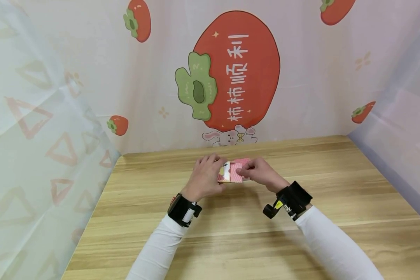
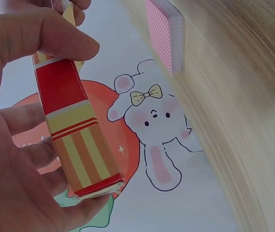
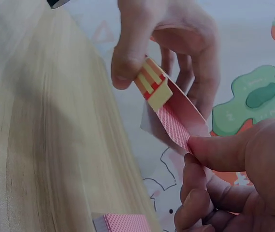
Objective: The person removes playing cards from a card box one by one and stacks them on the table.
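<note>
My left hand (image 1: 204, 177) grips a playing card box (image 2: 69, 87) with yellow, orange and red stripes on its narrow side, held above the table. In the right wrist view the box's open end faces my right hand (image 3: 243, 169), and a pale yellow side flap (image 3: 160, 96) sticks out. Between thumb and fingers my right hand pinches the edge of a pink-patterned playing card (image 3: 173, 126) at that open end. The card's far end is hidden by the box. A pink-backed deck of cards (image 2: 162, 36) stands apart from both hands, on the table behind them.
The wooden table (image 1: 210, 241) meets a patterned cloth backdrop (image 1: 154, 77) just beyond the hands. Cloth walls (image 1: 28, 175) enclose it at left and right. Each wrist wears a black camera strap (image 1: 294, 198).
</note>
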Action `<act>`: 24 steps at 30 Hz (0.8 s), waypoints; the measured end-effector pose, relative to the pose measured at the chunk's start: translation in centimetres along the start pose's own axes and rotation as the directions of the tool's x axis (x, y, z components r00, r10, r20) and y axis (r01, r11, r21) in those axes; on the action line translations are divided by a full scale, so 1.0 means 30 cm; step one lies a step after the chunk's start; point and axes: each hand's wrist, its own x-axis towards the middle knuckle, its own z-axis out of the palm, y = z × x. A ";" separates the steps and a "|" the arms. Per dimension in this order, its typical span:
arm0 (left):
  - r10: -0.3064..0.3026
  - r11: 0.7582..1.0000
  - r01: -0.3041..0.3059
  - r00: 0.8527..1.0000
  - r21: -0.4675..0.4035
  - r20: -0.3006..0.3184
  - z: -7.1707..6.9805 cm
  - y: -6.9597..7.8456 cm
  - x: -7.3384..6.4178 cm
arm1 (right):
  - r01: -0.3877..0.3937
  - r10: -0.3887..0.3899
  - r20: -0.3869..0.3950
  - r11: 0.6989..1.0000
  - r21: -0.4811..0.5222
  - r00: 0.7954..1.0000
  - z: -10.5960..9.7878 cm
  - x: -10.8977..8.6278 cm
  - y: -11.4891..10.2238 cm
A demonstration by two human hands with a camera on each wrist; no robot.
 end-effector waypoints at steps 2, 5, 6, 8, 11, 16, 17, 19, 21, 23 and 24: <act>-0.003 1.000 0.003 1.000 0.000 -0.001 -0.002 -0.002 -0.001 | -0.009 0.008 0.024 1.000 0.021 1.000 -0.010 -0.002 0.005; -0.005 1.000 0.005 1.000 0.003 -0.002 -0.006 -0.003 -0.004 | -0.024 0.022 0.047 0.999 0.035 0.999 -0.025 -0.006 0.009; -0.005 1.000 0.005 1.000 0.002 -0.004 -0.007 -0.004 -0.005 | -0.024 0.022 0.053 0.999 0.036 0.998 -0.029 -0.006 0.012; -0.006 1.000 0.006 1.000 0.004 -0.006 -0.009 -0.007 -0.007 | -0.030 0.028 0.056 0.999 0.026 0.998 -0.038 -0.009 0.014; -0.007 1.000 0.007 1.000 0.003 -0.010 -0.010 -0.009 -0.008 | -0.033 0.032 0.063 0.999 0.004 0.997 -0.051 -0.013 0.021; -0.005 1.000 0.005 1.000 0.001 -0.005 -0.008 -0.011 -0.013 | -0.046 0.047 0.025 0.997 -0.057 0.999 -0.062 -0.025 0.020; -0.005 1.000 0.005 1.000 0.002 -0.003 -0.007 -0.012 -0.014 | -0.043 0.043 -0.007 0.996 -0.083 0.999 -0.063 -0.029 0.015; -0.007 1.000 0.007 1.000 0.007 0.002 -0.006 -0.012 -0.015 | 0.005 -0.017 -0.065 0.984 -0.176 0.998 -0.063 -0.037 0.000; -0.007 1.000 0.007 1.000 0.012 0.005 -0.005 -0.013 -0.015 | 0.082 -0.119 -0.104 0.949 -0.304 0.987 -0.062 -0.043 -0.021; -0.005 1.000 0.005 1.000 0.010 0.004 -0.005 -0.013 -0.014 | 0.181 -0.243 -0.088 0.880 -0.439 0.966 -0.057 -0.048 -0.046; -0.004 1.000 0.004 1.000 0.009 0.002 -0.005 -0.013 -0.014 | 0.240 -0.307 -0.056 0.835 -0.496 0.950 -0.054 -0.048 -0.058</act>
